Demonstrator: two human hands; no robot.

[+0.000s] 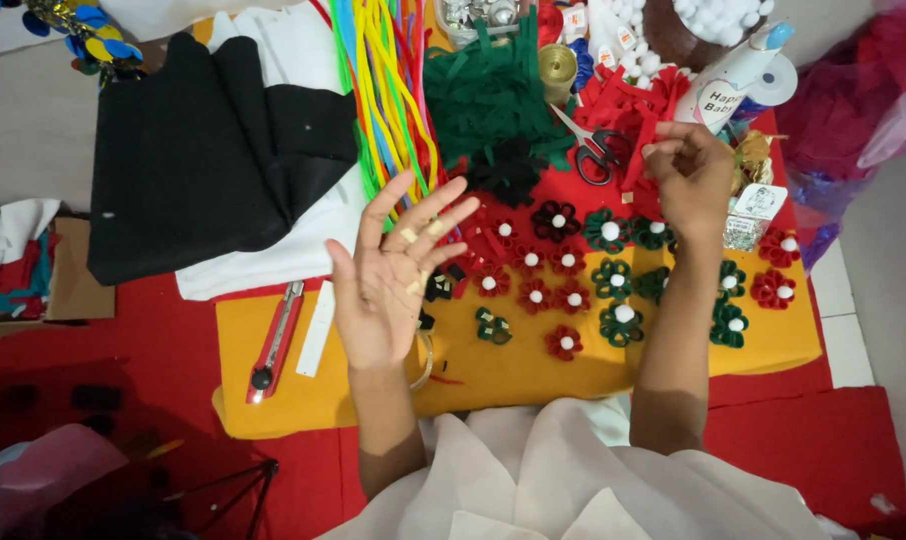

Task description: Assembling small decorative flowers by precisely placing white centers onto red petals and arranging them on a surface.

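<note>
- I look down on a surface [773, 345] covered by a yellow felt sheet over red cloth, filling the middle of the frame.
- My left hand [388, 275] hovers palm-up at centre left, fingers spread wide and holding nothing; small pale bits stick to the fingers.
- My right hand [691, 178] sits at upper right, fingers curled together at the edge of the red felt strips [628, 110]; I cannot tell whether they pinch a strip.
- Between my hands lie rows of felt flowers [573, 270], red and green, each with a white pompom centre.
- Scissors [595, 150] rest just left of the right hand, near the green felt strips [488, 95].
- A red utility knife [276, 343] lies at lower left on the yellow sheet.
- Black felt [203, 160] and coloured pipe cleaners [388, 80] occupy the upper left and top centre.
</note>
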